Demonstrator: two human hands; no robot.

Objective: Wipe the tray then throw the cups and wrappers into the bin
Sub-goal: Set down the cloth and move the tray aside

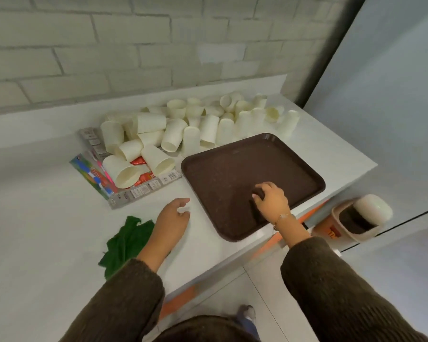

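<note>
Head view, looking down on a white countertop (47, 193) against a pale brick wall (109, 45).

Dark brown rectangular plastic tray (232, 169) lying flat near the counter's right corner, its near corner overhanging the front edge; nothing inside except the right hand (272, 201) and the dark brown wiping pad (257, 193) under it. Fingers curled down, clamped on the pad, pressing it to the tray floor near the front rim.

Left hand (173, 220) resting on bare counter just left of the tray, fingers loosely spread, gripping nothing. Crumpled green cloth (126, 243) just beside that wrist, partly hidden by the brown knitted sleeve (124, 299).

Heap of white paper cups (195, 127) tipped on their sides behind and left of the tray, some touching its far rim; cup contents impossible to tell. Flattened colourful and silver wrappers (143, 191) under the leftmost cups, just left of the tray.

Tan bin with white swing lid (356, 218) on the floor below the counter's right edge, dark opening showing, contents unclear.

Open counter to the left and front; open floor to the right.
</note>
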